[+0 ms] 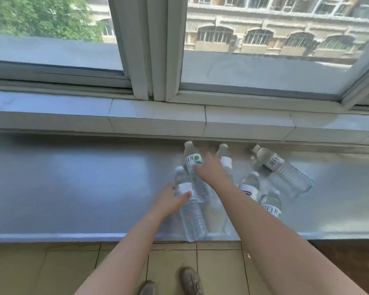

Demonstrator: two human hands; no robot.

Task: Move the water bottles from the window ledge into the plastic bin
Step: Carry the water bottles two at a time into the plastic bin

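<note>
bottles (pixel 282 174) lay flat in a cluster on the ledge (pixel 73 188), the bin out of view, while the left hand (pixel 172 202) closed around one bottle's label and the right hand (pixel 211 169) spread open over another, probably to lift two together.

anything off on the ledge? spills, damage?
No spill or damage shows. The bottles lie on their sides in a loose heap on the ledge, pointing different ways. The bin is not in view. Left hand and right hand each rest on one.
</note>
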